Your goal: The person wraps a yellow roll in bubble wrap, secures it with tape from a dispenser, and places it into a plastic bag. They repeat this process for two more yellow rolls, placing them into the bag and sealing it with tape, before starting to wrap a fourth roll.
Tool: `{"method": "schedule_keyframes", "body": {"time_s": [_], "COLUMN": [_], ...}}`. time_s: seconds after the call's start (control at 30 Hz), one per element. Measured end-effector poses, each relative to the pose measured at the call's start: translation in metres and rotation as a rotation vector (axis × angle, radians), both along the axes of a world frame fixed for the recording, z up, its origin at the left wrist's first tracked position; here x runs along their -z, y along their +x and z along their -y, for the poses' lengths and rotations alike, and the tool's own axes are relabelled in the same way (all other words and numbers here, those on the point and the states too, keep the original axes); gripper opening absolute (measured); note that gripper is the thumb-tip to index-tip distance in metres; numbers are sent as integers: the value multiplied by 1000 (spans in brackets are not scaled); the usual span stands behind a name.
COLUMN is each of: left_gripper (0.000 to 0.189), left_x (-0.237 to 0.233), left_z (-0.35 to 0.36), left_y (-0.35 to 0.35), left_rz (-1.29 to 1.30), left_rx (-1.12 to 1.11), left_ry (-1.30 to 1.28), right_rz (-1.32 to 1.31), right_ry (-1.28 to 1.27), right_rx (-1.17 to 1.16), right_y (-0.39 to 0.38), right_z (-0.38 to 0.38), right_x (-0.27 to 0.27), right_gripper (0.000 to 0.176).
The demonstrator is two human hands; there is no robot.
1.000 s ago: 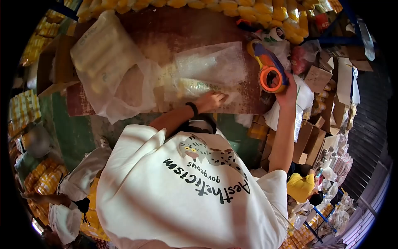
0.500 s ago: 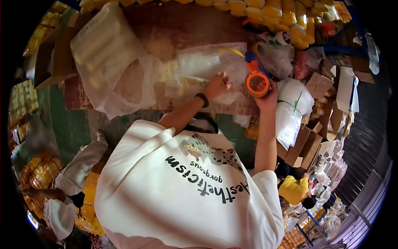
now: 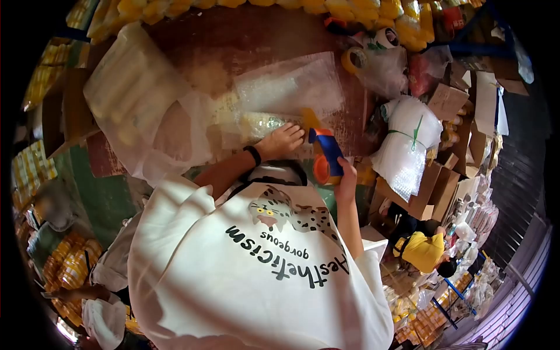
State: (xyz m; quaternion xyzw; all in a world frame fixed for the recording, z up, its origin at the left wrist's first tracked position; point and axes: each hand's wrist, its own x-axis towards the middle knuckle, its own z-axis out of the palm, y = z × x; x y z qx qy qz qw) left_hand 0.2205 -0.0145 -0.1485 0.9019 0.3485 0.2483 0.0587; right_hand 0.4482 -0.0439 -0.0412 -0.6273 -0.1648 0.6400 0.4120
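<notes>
The left hand [image 3: 283, 140] lies flat, fingers spread, on the bubble-wrapped bundle [image 3: 262, 123] at the near edge of the table [image 3: 233, 41], and the right hand [image 3: 345, 175] is clamped round the tape dispenser [image 3: 326, 153] just beside it. The tape would likely lie cleanest with the bundle pinned firmly and the dispenser drawn low and taut. There is one bundle, one dispenser and one spare tape roll [image 3: 354, 58]

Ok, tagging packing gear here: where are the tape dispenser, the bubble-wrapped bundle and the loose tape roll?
tape dispenser [image 3: 328, 149]: head view, its blue body.
bubble-wrapped bundle [image 3: 259, 124]: head view, its wrapped middle.
loose tape roll [image 3: 345, 59]: head view, its ring's left side.
</notes>
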Motion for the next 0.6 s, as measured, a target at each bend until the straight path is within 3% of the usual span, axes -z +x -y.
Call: {"method": "schedule_keyframes", "body": {"time_s": [0.17, 0.3, 0.4, 0.5, 0.6], "left_gripper": [42, 57, 71, 66, 72], "left_x": [12, 7, -4, -21, -21], "left_z": [8, 4, -4, -15, -14], "left_y": [9, 13, 17, 19, 20], "left_rz": [-4, -21, -79, -174, -235], "left_rx": [-75, -185, -186, -182, -191], "left_ry": [-129, -159, -331, -476, -290], "right_rz": [24, 168, 210, 326, 207], "right_ry": [27, 104, 100, 87, 48], "right_rx": [-1, -34, -100, -145, -21], "right_y": [-14, -13, -12, -23, -48], "right_z": [21, 36, 45, 54, 49], "right_x": [-5, 13, 13, 0, -31], "right_gripper": [11, 15, 17, 20, 19]}}
